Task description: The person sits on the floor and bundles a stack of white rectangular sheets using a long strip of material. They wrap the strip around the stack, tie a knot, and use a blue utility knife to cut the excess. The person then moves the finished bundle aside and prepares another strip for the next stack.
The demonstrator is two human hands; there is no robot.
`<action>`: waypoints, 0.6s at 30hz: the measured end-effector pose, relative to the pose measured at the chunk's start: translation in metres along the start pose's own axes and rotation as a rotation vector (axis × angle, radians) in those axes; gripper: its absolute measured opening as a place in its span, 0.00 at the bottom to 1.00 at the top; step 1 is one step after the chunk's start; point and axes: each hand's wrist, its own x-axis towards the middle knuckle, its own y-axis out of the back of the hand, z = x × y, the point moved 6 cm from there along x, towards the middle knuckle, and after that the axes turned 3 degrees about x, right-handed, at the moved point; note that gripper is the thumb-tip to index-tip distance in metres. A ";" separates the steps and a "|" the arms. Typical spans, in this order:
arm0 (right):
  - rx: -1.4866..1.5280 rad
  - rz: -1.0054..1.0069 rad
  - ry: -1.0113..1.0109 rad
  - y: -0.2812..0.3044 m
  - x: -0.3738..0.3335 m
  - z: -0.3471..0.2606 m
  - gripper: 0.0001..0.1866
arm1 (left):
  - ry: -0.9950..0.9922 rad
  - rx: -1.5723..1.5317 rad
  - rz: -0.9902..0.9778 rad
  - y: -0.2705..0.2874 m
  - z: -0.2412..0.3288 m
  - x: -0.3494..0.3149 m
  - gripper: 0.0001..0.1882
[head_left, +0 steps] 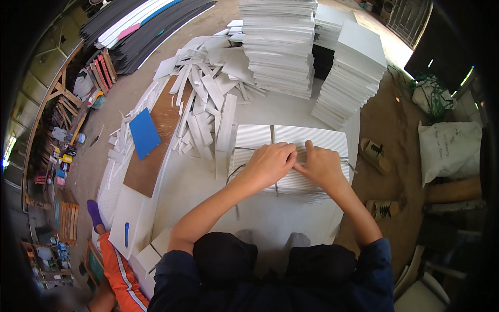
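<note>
A stack of white ribbed sheets (pixel 312 136) lies in front of me, bound with a thin grey cord (pixel 272 134) that runs across it both ways. My left hand (pixel 273 162) is closed over the middle of the stack, fingers curled where the cord passes beneath. Touching it, my right hand (pixel 322 165) is closed too, with one finger raised. Both grip the cord at its crossing; the pinched part itself is hidden under the fingers. Loose cord shows at the stack's left side and below its front edge.
Tall piles of white sheets (pixel 278 49) and a leaning pile (pixel 353 67) stand beyond. White offcuts (pixel 202 104) heap at the left beside a brown board (pixel 150 161) with a blue piece (pixel 145 134). Another person's orange-clad leg (pixel 118 270) is lower left; shoes (pixel 375 155) lie right.
</note>
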 end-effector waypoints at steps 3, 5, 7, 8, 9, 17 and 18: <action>-0.017 0.141 -0.023 -0.013 0.002 0.001 0.25 | -0.052 0.034 0.030 -0.004 0.005 0.004 0.10; -0.025 0.189 -0.028 -0.015 0.002 0.002 0.24 | -0.052 0.005 0.020 -0.006 0.005 0.005 0.10; -0.040 0.200 -0.021 -0.016 0.002 0.002 0.23 | -0.029 -0.098 -0.017 -0.003 0.005 0.004 0.11; -0.037 0.202 -0.015 -0.015 0.001 0.002 0.23 | -0.020 -0.142 -0.033 -0.006 0.001 0.004 0.12; -0.029 0.205 -0.001 -0.012 0.000 -0.001 0.23 | -0.006 -0.180 -0.043 -0.008 -0.005 0.003 0.13; -0.010 0.267 0.079 -0.011 -0.002 -0.006 0.19 | -0.035 -0.316 -0.212 -0.013 -0.017 0.008 0.14; -0.033 0.286 0.107 -0.015 -0.002 -0.008 0.18 | -0.038 -0.314 -0.212 -0.015 -0.017 0.008 0.14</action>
